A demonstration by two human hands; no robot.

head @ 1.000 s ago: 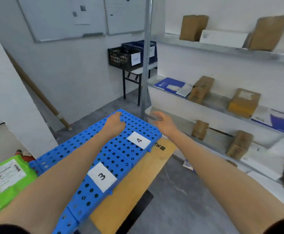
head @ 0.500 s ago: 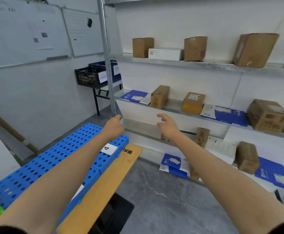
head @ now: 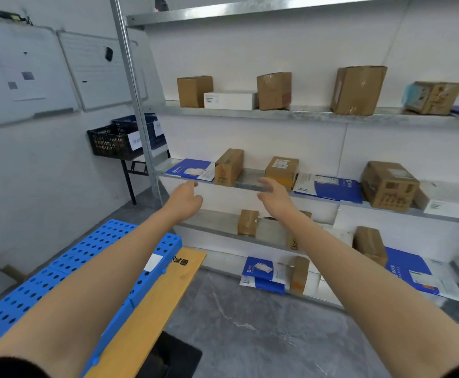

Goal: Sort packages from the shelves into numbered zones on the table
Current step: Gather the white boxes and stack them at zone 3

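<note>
The metal rack (head: 135, 105) fills the wall, and its middle shelf (head: 250, 184) carries cardboard boxes and blue envelopes. Below and to the left of that shelf stands the worktop (head: 151, 317), topped with blue perforated panels (head: 67, 271). At the shelf's left end lies a blue envelope (head: 188, 170), with a tall brown box (head: 228, 166) just to its right and a small labelled box (head: 281, 170) further right. Both hands hold nothing. The left hand (head: 186, 199) hovers at the shelf's front edge below the envelope, forefinger out. The right hand (head: 276, 197), fingers spread, hovers before the small box.

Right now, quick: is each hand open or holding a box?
Left hand: open, holding nothing.
Right hand: open, holding nothing.
</note>
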